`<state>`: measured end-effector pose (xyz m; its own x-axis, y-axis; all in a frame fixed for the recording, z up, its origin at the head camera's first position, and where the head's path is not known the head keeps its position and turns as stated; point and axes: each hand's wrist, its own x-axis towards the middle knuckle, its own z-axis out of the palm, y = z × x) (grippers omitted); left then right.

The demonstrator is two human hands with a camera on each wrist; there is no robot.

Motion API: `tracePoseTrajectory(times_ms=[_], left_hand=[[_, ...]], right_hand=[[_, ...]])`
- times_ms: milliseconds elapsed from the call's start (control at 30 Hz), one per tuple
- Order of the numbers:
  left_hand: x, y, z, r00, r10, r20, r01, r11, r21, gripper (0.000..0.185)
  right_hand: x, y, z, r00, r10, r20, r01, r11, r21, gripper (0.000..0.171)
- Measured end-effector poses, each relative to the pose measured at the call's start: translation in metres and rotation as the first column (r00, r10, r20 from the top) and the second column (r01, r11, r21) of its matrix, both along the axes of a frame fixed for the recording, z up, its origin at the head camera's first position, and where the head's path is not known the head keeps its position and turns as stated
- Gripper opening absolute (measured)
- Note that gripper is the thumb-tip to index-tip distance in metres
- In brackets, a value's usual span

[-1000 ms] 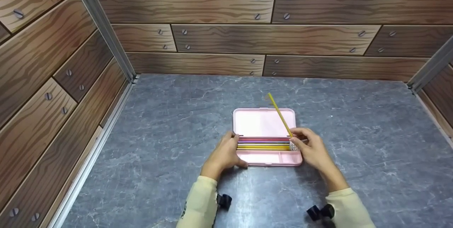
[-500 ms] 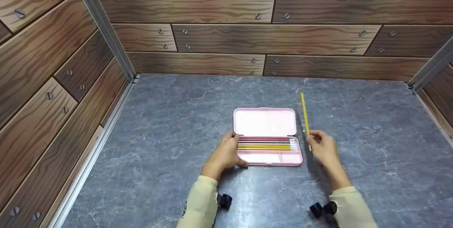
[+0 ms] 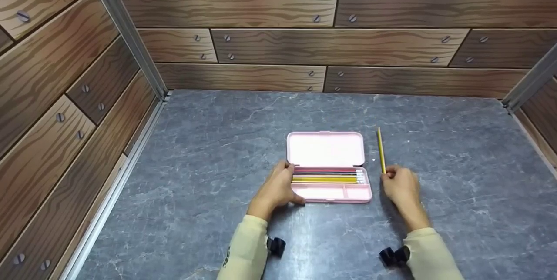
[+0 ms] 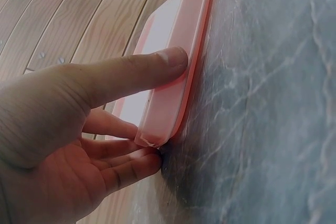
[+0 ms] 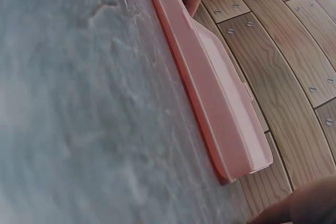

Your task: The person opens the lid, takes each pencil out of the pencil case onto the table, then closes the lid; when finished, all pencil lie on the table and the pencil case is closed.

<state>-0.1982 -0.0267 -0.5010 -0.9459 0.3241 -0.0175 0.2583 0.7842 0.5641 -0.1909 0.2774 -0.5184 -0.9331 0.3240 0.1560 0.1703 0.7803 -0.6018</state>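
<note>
A pink pencil case [image 3: 325, 149] lies with its lid folded back on the table. Several pencils [image 3: 324, 175] fill its rear compartment, white ends to the right; the front compartments look bare. My left hand [image 3: 275, 188] grips the case's left end; in the left wrist view, the thumb [image 4: 170, 61] presses its front wall and the fingers touch the end. Right of the case, my right hand [image 3: 401, 184] pinches a yellow pencil [image 3: 381, 149] near its lower end, the pencil pointing away from me. In the right wrist view that pencil is hidden and only part of the hand [image 5: 304, 203] shows.
The grey marbled table [image 3: 217, 141] meets a wood-patterned back wall [image 3: 261, 45] and side walls. Metal corner posts [image 3: 130, 36] stand at the sides. Black wrist mounts [image 3: 276, 246] sit at both sleeves.
My right hand has carried the yellow pencil from above the case's right end out to the right, then lowered it towards the table. The left hand stays on the case.
</note>
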Motion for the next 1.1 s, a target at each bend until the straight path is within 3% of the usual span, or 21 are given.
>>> tracePoseTrajectory(times_ms=[433,533,600,700,833,1100], left_hand=[[0.000,0.002,0.000,1.000,0.011,0.018,-0.011,1.000,-0.003,0.093],[0.000,0.001,0.001,1.000,0.004,0.009,-0.004,1.000,-0.017,0.094],[0.000,0.001,0.002,1.000,0.002,0.001,-0.002,1.000,-0.027,0.094],[0.000,0.001,0.002,1.000,0.003,-0.004,-0.004,0.999,-0.035,0.097],[0.000,0.002,0.002,1.000,0.009,0.002,-0.009,0.999,-0.031,0.097],[0.000,0.002,0.002,1.000,0.011,0.018,-0.010,1.000,-0.029,0.098]], right_hand=[[0.002,-0.001,0.007,1.000,-0.012,0.027,0.012,1.000,0.002,0.029],[0.003,-0.007,0.014,0.999,0.029,-0.035,-0.029,1.000,0.009,0.030],[0.004,-0.013,0.018,0.988,0.112,-0.103,-0.110,0.994,0.024,0.028],[0.005,-0.023,0.021,0.937,0.300,-0.180,-0.291,0.954,0.073,0.023],[0.007,-0.034,0.017,0.850,0.491,-0.191,-0.477,0.871,0.120,0.024],[0.009,-0.046,0.004,0.745,0.635,-0.202,-0.583,0.768,0.265,0.020]])
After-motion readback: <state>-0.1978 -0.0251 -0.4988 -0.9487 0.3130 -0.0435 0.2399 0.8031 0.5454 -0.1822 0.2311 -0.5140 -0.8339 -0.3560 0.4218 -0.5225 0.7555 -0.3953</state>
